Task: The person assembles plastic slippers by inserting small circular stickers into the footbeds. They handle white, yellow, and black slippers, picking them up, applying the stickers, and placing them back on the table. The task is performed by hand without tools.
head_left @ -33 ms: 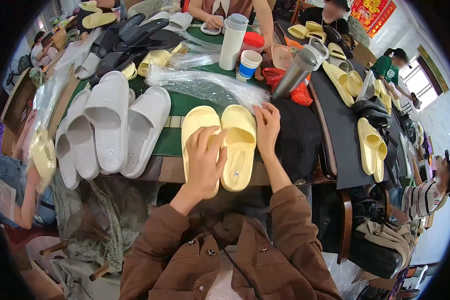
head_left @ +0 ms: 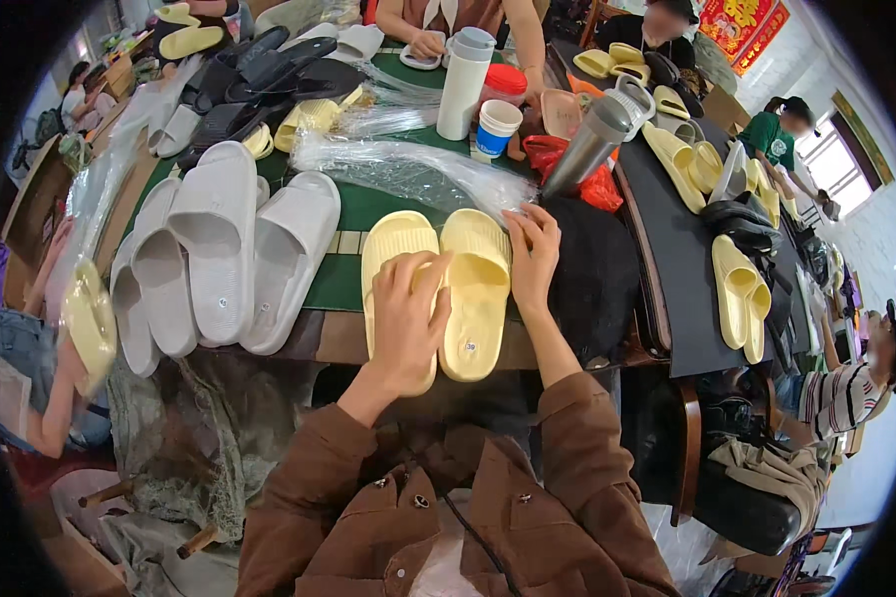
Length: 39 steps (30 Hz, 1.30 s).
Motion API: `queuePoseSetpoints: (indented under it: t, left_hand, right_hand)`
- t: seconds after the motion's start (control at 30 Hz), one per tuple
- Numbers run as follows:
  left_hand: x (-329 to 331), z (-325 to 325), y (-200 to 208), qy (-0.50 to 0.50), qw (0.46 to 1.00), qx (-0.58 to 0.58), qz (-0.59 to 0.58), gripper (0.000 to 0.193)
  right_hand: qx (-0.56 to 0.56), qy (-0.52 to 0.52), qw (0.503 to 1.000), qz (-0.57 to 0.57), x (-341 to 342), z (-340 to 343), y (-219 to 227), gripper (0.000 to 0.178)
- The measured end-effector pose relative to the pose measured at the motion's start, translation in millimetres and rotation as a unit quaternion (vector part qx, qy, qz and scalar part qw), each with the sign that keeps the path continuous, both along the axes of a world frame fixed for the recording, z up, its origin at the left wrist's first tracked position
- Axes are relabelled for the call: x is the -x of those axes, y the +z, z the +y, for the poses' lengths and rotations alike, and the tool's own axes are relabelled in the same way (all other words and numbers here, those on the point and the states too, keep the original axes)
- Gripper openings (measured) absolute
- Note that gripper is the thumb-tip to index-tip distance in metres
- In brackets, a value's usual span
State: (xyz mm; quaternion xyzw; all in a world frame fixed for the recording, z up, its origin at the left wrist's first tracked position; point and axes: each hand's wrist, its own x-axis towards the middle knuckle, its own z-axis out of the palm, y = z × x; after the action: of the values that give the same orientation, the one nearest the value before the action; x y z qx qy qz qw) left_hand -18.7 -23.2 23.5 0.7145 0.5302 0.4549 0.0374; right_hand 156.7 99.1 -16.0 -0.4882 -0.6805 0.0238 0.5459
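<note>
A pair of yellow slide slippers lies side by side at the table's near edge, heels toward me. My left hand (head_left: 406,323) is closed over the left slipper (head_left: 400,234), its thumb reaching toward the right slipper (head_left: 473,333). Beside the right slipper's toe, my right hand (head_left: 535,254) pinches the end of a clear plastic bag (head_left: 488,189) from a flat stack. The stack of bags spreads leftward beyond the slippers. Several grey slide slippers (head_left: 214,239) stand leaning together to the left of my left hand.
Past the bags stand a white bottle (head_left: 465,85), a paper cup (head_left: 497,129) and a steel tumbler (head_left: 589,147). Dark slippers (head_left: 279,70) are heaped at the far left. More yellow slippers (head_left: 737,289) lie on the right-hand table. Other people work around.
My hands and the yellow slippers in front of me stay almost still. At the far left, another person's hand has shifted and turned a yellow pair slightly.
</note>
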Motion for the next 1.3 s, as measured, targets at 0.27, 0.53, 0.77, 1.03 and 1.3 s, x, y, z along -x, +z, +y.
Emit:
queuePoseSetpoints:
  t: [0.27,0.53,0.77,1.03,1.3]
  left_hand:
    - [-10,14,15,-0.123,0.925,0.131,-0.334,0.032]
    - [18,15,12,-0.134,0.831,0.194,-0.504,0.032]
    - [40,4,-2,-0.118,0.841,0.186,-0.494,0.027]
    - [9,-47,11,-0.183,0.896,0.218,-0.341,0.025]
    - [3,-63,10,-0.192,0.915,0.219,-0.279,0.019]
  right_hand:
    - [-0.05,0.147,0.988,0.008,24,-52,52,0.015]
    - [0.076,0.367,0.926,-0.044,24,-125,64,0.009]
    - [0.424,0.616,0.632,0.202,7,-157,84,0.02]
    - [0.435,0.377,0.761,0.299,13,-112,70,0.023]
    - [0.391,0.399,0.794,0.238,18,-103,65,0.017]
